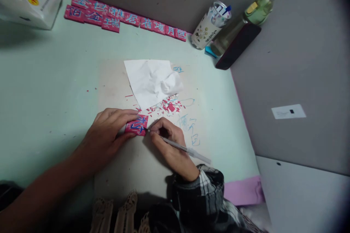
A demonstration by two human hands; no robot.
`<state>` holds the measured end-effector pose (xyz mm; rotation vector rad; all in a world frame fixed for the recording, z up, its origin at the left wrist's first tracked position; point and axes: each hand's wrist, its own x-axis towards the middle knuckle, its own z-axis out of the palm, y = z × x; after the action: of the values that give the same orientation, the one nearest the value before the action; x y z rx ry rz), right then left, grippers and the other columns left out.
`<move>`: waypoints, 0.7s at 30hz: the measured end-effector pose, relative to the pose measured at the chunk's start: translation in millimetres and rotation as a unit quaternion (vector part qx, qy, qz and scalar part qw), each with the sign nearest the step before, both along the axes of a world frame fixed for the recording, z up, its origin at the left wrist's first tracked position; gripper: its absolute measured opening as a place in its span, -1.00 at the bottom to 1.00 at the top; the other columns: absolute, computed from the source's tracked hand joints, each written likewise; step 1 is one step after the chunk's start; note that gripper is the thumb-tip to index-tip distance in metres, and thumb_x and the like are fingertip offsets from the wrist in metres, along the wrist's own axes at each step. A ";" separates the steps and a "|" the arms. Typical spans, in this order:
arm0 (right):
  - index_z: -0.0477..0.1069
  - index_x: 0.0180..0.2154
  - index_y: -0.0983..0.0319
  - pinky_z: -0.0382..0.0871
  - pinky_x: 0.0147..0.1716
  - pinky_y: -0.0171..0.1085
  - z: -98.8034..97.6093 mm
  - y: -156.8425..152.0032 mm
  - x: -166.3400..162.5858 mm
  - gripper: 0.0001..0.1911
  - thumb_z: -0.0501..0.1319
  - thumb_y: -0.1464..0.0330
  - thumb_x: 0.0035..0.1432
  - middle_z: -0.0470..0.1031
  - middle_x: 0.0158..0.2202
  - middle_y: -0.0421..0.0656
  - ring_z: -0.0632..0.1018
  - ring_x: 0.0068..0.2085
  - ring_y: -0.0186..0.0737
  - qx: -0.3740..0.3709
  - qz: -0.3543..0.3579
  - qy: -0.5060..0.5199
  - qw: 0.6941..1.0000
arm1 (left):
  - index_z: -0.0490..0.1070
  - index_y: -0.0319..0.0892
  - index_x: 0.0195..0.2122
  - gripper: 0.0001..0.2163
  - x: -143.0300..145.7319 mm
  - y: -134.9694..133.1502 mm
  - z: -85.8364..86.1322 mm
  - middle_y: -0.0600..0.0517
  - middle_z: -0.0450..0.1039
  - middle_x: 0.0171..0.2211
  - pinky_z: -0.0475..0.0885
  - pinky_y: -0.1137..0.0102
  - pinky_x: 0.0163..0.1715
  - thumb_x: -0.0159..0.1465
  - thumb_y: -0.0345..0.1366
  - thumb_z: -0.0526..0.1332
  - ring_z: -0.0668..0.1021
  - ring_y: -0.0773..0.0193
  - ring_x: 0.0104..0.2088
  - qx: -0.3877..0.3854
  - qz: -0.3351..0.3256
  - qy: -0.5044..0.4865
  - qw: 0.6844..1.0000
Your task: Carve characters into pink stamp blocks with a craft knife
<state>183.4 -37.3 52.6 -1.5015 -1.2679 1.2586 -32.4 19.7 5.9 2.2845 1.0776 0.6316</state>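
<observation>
We clasp the pink lettered tile, eight o'clock from the red scraps, between our left hand's fingers, our right hand pinching the pen-like tool, best stroked lightly.

Head view, angled down, above desk

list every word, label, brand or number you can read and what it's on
"村": held tile
"金色雅居", "月色": back tiles; two characters between unclear
"金", "瑞": front tiles; first character unclear
"雅": board; its other writing is faint
Too small or blurred: bag, cup, wall label
</observation>
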 end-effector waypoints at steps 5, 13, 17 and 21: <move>0.41 -0.36 0.17 0.25 -0.36 -0.22 0.1 1.0 1.2 -0.93 0.25 0.42 0.19 0.39 -0.41 -0.28 0.38 -0.37 -0.29 -0.005 0.004 -0.004 1.000 | 0.42 0.02 0.16 -0.65 1.3 0.9 -1.0 -0.03 0.57 0.16 0.37 0.07 0.05 0.48 0.04 0.11 0.53 -0.06 0.09 0.005 -0.001 0.006 1.000; 0.39 -0.37 0.16 0.26 -0.35 -0.22 1.2 0.7 2.3 -0.91 0.25 0.42 0.20 0.43 -0.40 -0.28 0.40 -0.36 -0.29 -0.010 0.007 0.014 1.000 | 0.43 0.02 0.16 -0.66 0.8 0.5 -0.2 -0.02 0.56 0.16 0.37 0.09 0.04 0.49 0.02 0.10 0.53 -0.04 0.09 0.005 0.001 0.005 1.000; 0.38 -0.38 0.16 0.22 -0.38 -0.22 1.0 0.4 0.4 -0.90 0.25 0.40 0.20 0.40 -0.43 -0.29 0.36 -0.39 -0.30 -0.014 -0.005 0.009 1.000 | 0.43 0.00 0.14 -0.65 3.3 -0.5 5.1 -0.05 0.59 0.09 0.38 0.10 0.00 0.47 0.04 0.12 0.53 -0.05 0.04 0.021 0.002 0.018 1.000; 0.35 -0.40 0.16 0.22 -0.37 -0.22 0.1 1.0 -1.4 -0.89 0.23 0.41 0.18 0.37 -0.43 -0.30 0.35 -0.39 -0.30 -0.004 -0.017 0.001 1.000 | 0.46 -0.10 0.06 -0.62 5.9 -2.6 11.8 -0.11 0.59 -0.04 0.42 0.06 -0.06 0.44 0.07 0.15 0.52 -0.09 -0.04 0.027 0.014 0.035 0.999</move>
<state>182.0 -36.3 52.7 -1.5212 -1.2311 1.2441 -26.5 17.1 17.6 2.3560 1.1398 0.6029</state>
